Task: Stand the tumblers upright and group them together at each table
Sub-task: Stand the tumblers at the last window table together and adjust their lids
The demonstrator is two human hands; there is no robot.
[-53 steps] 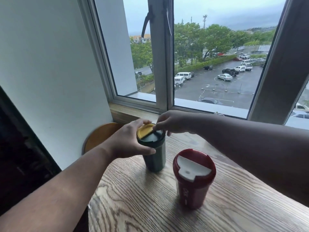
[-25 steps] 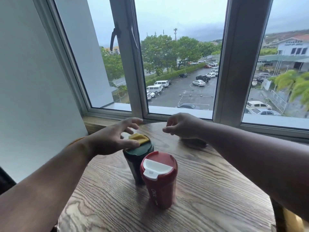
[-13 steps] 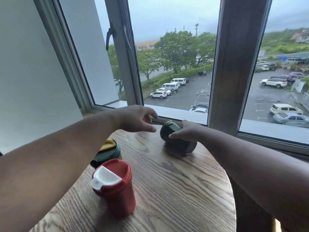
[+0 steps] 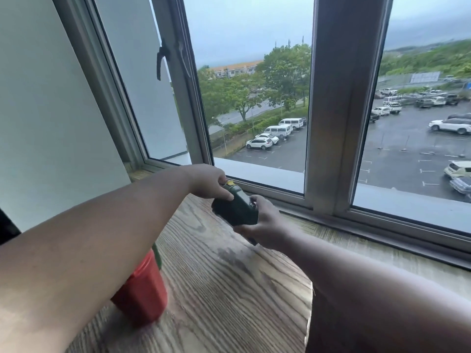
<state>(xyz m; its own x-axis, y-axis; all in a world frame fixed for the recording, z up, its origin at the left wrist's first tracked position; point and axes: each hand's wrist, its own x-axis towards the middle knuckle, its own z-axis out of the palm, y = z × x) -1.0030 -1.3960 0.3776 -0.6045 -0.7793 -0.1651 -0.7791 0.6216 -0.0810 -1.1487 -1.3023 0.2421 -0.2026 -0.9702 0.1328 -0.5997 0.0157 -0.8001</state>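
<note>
A dark green tumbler with a yellow lid tab is tilted above the far edge of the round wooden table. My left hand grips its lid end from above. My right hand holds its lower body from the right. A red tumbler stands upright at the near left, its top hidden by my left forearm. A sliver of another green tumbler shows just behind it.
The window frame and its sill run right behind the table. A white wall closes the left side. The table's right edge drops off beside my right forearm.
The view swung right. The green tumbler that lay on its side is now lifted and tilted, with both hands on it. My left hand came onto its lid end.
</note>
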